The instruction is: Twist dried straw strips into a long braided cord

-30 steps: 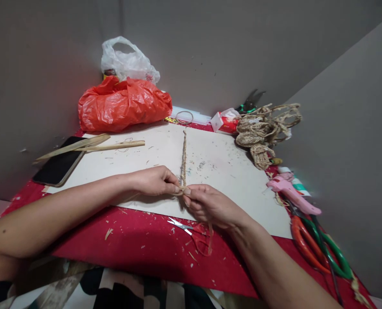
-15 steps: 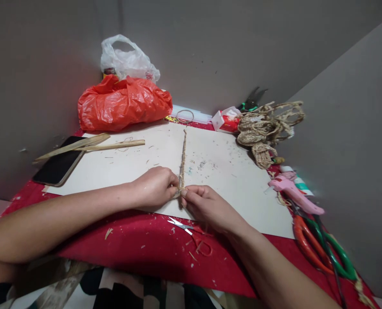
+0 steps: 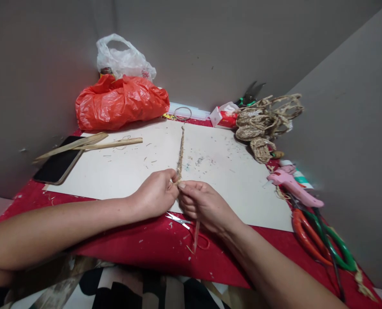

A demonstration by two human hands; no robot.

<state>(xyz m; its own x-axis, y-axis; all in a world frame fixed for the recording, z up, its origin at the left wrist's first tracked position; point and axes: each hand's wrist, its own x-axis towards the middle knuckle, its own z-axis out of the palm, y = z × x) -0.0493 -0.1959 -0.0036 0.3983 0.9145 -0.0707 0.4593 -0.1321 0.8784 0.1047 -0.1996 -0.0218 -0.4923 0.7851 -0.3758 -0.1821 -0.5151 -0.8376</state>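
My left hand (image 3: 157,193) pinches the lower part of a thin tan stem that looks twisted or wrapped with plant fibre (image 3: 181,150); the stem points away from me over a white board (image 3: 139,161). Close against it, my right hand (image 3: 206,204) is closed, its thumb and forefinger gripping a pale flat fibre strip (image 3: 196,236) at the stem. The strip's free end hangs below my right hand. Fingers hide the spot where strip and stem meet. Small scissors (image 3: 179,221) with red handles lie just below, partly covered by my right hand and the strip.
At left, dried strips (image 3: 113,143) lie across a phone (image 3: 60,165). Behind are a red plastic bag (image 3: 123,103) and a white one (image 3: 126,60). On the right sit braided fibre bundles (image 3: 261,124), a pink glue gun (image 3: 293,186) and large-handled shears (image 3: 309,240). Red cloth (image 3: 129,236) covers the table.
Both hands have shifted slightly up along the stem, covering its lower end. The fibre strip's tail now hangs below my right hand, over the scissors' handles.
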